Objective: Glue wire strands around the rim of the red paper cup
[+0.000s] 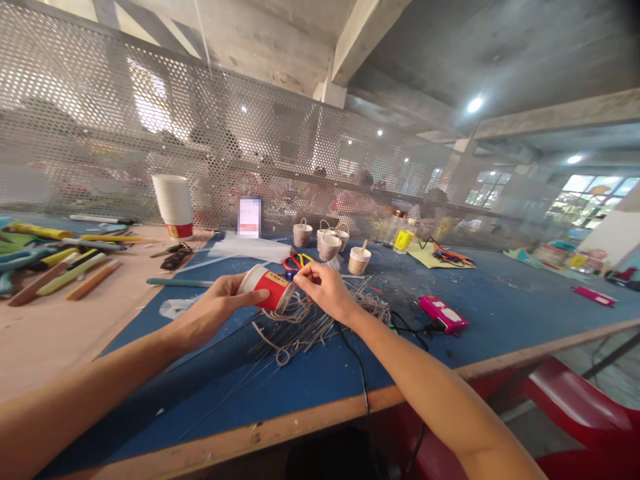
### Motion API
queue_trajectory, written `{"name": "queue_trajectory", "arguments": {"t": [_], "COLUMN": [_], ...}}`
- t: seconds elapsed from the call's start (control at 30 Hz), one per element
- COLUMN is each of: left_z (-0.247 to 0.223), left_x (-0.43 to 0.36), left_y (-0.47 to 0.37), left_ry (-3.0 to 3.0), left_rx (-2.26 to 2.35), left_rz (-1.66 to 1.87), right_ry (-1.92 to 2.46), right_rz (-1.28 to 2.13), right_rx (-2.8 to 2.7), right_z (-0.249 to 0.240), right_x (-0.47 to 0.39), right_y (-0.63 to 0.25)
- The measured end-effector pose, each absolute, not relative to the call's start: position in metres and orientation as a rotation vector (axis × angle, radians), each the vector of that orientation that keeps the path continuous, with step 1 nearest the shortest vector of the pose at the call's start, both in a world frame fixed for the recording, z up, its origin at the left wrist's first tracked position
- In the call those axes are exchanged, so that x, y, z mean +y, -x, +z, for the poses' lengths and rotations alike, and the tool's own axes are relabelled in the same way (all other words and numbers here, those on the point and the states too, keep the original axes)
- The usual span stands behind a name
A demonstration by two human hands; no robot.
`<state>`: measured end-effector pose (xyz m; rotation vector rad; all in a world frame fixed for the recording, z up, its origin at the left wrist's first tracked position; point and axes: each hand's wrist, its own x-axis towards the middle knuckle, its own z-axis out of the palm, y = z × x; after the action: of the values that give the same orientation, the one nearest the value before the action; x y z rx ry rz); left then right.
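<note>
Our two bare forearms (100, 373) come in nearest of all, with a red chair (585, 407) at the lower right and a black cable (361, 370) hanging over the front edge of the blue-topped table (310, 427). Loose thin wires (265, 353) and grey-beige cord (370, 307) lie in a tangle below our hands. Our left hand (231, 298) is clamped around a red-and-white paper cup (274, 293), held tilted on its side just above that tangle; its tan label carries dark characters too small for us to read. Our right hand (323, 287) has thumb and fingertips together by the cup's right end, though we cannot tell whether anything sits between them. To the right, a magenta device (443, 315) bears a white patch on which we can read nothing. To the left, assorted tools (60, 267) lie on the pale part of the table. Just beyond our hands are red-and-yellow handles (301, 259), then several small filled cups (329, 247), some with loops standing up from them. Farther back, a phone (249, 217) shows a blurred-out screen, a bottle (404, 239) wears a yellow label we cannot make out, and a stack of white cups (173, 200) ends in a red band. Behind stands a perforated metal screen (280, 147).
</note>
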<state>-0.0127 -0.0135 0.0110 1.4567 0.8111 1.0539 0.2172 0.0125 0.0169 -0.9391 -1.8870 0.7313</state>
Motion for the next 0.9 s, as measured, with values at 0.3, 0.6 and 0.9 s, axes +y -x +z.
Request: {"name": "queue_trajectory", "arguments": {"t": [0.3, 0.6, 0.9], "left_z": [0.0138, 0.0148, 0.0146], "left_x": [-0.0167, -0.0172, -0.0146], "left_y": [0.0113, 0.0112, 0.0126], "left_ry": [-1.447, -1.411, -1.407], "left_rx": [0.813, 0.787, 0.774], "left_rz": [1.06, 1.069, 1.136], "right_ry": [0.939, 0.949, 0.902], "right_rz": [0.763, 0.841, 0.866], "right_rx": [-1.892, -1.892, -1.888], "right_z": [0.0148, 0.0128, 0.0108], "right_x": [0.0163, 0.0193, 0.0215], "right_y": [-0.2192, -0.2201, -0.2232]}}
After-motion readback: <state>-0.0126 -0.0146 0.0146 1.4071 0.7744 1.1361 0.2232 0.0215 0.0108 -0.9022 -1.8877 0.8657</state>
